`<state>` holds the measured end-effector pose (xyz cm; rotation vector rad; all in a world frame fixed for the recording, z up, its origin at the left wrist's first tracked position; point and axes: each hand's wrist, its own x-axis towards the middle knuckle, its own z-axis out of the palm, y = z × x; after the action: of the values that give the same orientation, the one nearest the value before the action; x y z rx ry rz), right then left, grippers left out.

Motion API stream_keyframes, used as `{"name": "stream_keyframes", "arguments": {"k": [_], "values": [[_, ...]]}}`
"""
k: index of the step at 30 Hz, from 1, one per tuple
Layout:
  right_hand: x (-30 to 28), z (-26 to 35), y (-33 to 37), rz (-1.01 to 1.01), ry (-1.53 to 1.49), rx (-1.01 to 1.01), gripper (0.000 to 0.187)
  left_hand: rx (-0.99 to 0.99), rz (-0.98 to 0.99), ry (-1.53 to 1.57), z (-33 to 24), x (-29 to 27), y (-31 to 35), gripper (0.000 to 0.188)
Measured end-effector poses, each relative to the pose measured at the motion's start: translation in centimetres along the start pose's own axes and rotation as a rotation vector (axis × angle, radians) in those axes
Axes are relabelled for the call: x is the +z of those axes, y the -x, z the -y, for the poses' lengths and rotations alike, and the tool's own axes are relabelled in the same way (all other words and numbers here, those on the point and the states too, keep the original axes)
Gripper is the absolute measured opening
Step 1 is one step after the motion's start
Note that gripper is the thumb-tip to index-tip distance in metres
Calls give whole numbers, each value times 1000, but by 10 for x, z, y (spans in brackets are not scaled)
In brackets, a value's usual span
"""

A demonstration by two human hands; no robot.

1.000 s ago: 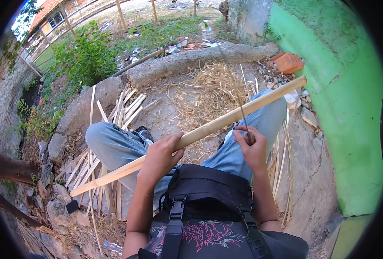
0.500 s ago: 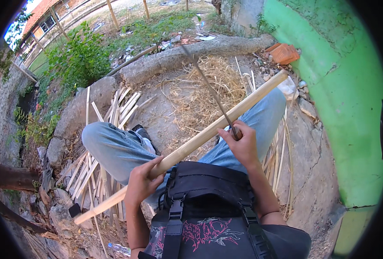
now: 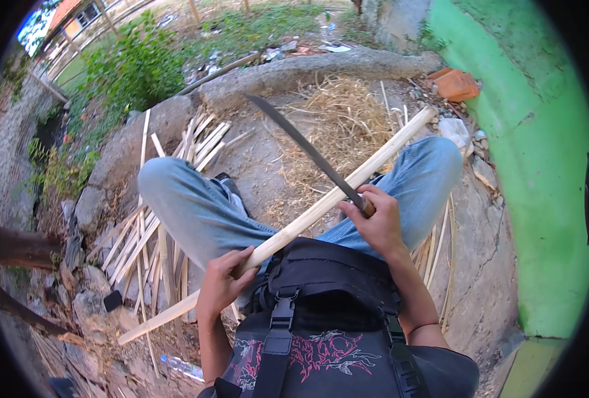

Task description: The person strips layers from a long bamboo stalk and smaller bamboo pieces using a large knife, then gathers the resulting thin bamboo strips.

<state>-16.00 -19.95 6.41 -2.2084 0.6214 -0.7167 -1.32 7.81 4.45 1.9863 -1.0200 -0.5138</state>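
A long pale bamboo strip (image 3: 304, 220) lies slantwise over my lap, its far end up at the right and its near end low at the left. My left hand (image 3: 220, 284) is closed around its lower part, beside my left thigh. With my right hand (image 3: 378, 224) I grip a machete by its wooden handle, mostly hidden in my fingers. The dark machete blade (image 3: 301, 144) crosses over the strip near my right hand and points up to the left. Whether the edge touches the bamboo, I cannot tell.
Split bamboo strips (image 3: 205, 142) lie in piles beside both my legs. Ahead is a heap of dry shavings (image 3: 347, 126) before a low stone kerb (image 3: 261, 79). A green wall (image 3: 540, 199) stands at the right. A plastic bottle (image 3: 183, 367) lies at the lower left.
The machete has swung so its tip points further left and more of the blade's flat shows. Both hands keep their holds. The whole view has shifted a little.
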Motion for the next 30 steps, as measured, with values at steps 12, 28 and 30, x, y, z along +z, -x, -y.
{"name": "stream_keyframes", "arguments": {"k": [12, 28, 30], "values": [[10, 1, 1, 98, -11, 0, 26, -211, -7, 96, -2, 15, -14, 19], [18, -10, 10, 348, 163, 105, 43, -105, -174, 114, -7, 32, -38, 37], [21, -11, 12, 383, 219, 111, 46, -98, -177, 125, -10, 33, -40, 37]]}}
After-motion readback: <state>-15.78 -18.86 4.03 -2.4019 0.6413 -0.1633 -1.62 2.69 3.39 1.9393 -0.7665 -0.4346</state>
